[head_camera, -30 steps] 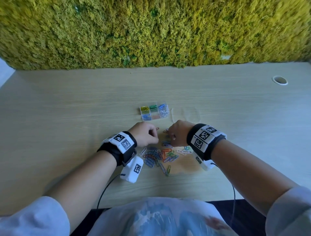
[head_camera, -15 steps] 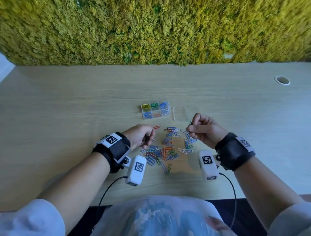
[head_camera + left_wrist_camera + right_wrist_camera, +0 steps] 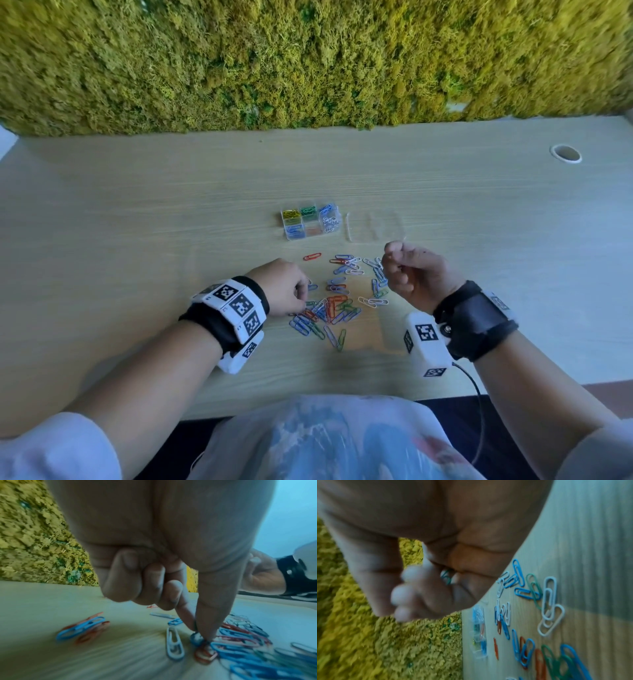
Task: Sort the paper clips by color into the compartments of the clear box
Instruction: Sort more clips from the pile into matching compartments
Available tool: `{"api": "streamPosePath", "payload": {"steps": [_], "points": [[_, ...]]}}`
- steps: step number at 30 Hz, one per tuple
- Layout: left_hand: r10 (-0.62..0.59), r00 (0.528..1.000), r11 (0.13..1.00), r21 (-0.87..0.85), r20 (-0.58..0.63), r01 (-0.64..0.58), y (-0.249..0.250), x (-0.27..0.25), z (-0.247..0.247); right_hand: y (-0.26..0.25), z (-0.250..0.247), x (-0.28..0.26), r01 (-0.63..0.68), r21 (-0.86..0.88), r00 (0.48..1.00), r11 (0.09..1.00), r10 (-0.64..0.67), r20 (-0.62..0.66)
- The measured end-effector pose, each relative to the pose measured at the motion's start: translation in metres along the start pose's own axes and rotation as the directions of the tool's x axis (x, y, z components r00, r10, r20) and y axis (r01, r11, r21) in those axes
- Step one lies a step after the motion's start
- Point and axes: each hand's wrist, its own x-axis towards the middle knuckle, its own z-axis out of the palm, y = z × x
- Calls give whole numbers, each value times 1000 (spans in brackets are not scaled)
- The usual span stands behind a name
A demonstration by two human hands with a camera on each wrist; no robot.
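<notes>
While our right hand pinches a green clip at centre frame and our left hand pinches into the paper clips below the clear box, we risk snagging tangled neighbours and misfiling colours.

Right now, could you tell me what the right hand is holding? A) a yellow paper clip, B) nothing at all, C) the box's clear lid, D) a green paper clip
D: the right wrist view shows a green paper clip tucked between the curled fingers of the right hand, which is raised above the loose clips on the table.
</notes>
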Motion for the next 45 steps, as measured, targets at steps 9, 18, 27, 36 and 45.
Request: {"api": "streamPosePath", "payload": {"steps": [9, 18, 27, 36, 45], "points": [[-63, 998, 855, -516, -10, 49, -13, -1, -2, -6, 4, -3, -190, -980, 978, -59, -104, -184], [-37, 991, 474, -871, 127, 130, -6, -2, 3, -2, 5, 1, -214, -943, 977, -254, -46, -209], [44, 987, 9, -988, 154, 153, 0, -5, 4, -1, 13, -3, -233, -905, 968, -356, 3, -251], [-120, 990, 452, -884, 72, 119, -9, 7, 7, -3, 7, -2, -211, -472, 970, 856, 124, -209], [6, 998, 988, -152, -69, -17, 23, 15, 5, 6, 21, 8, -177, -329, 973, 928, 113, -203]]}}
